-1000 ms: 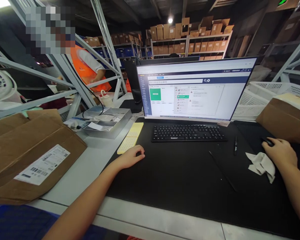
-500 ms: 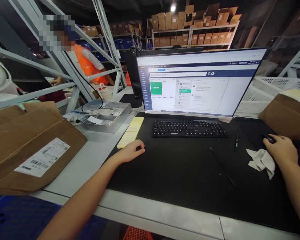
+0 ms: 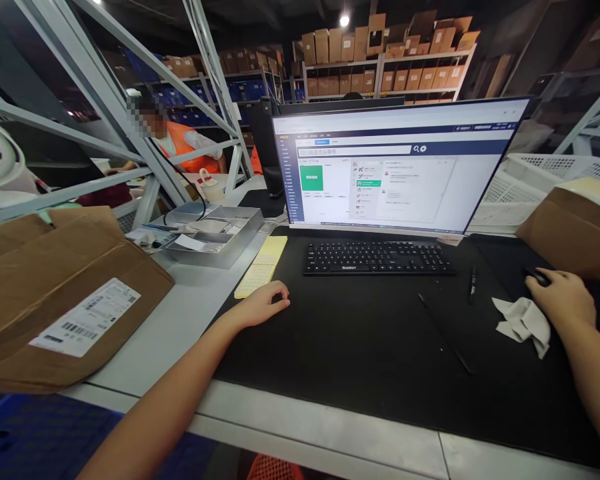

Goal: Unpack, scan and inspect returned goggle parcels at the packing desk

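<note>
My right hand (image 3: 566,299) is closed over a black computer mouse (image 3: 537,277) at the right end of the desk. Beside that wrist lies a crumpled white tissue (image 3: 525,325). My left hand (image 3: 265,303) rests on the black desk mat (image 3: 350,347), loosely curled, with a gap between thumb and fingers and nothing visible in it. Just beyond it is a yellow notepad (image 3: 261,267) with writing. A black keyboard (image 3: 380,259) lies untouched between the hands, below a lit monitor (image 3: 400,167) showing a search bar and a chat window.
A labelled cardboard box (image 3: 75,293) stands at left, near a grey divided tray (image 3: 215,233). A pen (image 3: 473,285) and a thin black stick (image 3: 445,333) lie on the mat. Another box (image 3: 575,233) and white baskets (image 3: 555,167) are at right. Behind the metal frame is a person in orange (image 3: 185,143).
The person behind the frame has bent lower and moved a little to the right. My hands stay in place, and the view has shifted only slightly.
</note>
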A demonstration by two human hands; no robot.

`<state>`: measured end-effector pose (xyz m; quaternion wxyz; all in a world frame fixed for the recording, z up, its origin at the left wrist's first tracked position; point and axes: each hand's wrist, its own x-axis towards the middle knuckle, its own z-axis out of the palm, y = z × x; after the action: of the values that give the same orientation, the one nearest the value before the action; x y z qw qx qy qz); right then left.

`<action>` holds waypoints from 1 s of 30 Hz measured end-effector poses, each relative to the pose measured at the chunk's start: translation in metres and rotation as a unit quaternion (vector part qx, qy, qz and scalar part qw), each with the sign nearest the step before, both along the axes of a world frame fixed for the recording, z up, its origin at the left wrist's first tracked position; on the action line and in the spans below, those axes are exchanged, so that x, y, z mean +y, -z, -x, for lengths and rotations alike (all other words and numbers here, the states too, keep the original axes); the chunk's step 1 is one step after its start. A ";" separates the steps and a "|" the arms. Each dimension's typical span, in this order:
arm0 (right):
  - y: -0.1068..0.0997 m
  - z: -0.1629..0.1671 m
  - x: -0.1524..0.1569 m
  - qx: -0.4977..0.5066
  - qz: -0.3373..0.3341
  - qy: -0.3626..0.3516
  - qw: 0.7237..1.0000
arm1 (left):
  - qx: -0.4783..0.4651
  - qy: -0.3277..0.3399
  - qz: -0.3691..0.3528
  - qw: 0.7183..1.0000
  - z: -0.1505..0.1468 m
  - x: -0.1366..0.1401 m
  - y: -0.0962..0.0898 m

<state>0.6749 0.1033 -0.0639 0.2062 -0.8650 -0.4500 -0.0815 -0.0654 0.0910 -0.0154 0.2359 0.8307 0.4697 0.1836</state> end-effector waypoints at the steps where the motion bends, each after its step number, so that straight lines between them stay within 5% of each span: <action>1: 0.000 0.000 0.000 0.000 0.000 0.001 1.000 | 0.000 0.000 0.001 1.000 0.000 0.000 0.000; 30: 0.000 0.002 0.001 -0.013 -0.006 0.004 1.000 | 0.007 -0.011 0.011 1.000 -0.003 0.000 -0.002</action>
<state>0.6730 0.1041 -0.0643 0.2050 -0.8646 -0.4485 -0.0965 -0.0626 0.0911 -0.0129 0.2393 0.8240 0.4827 0.1754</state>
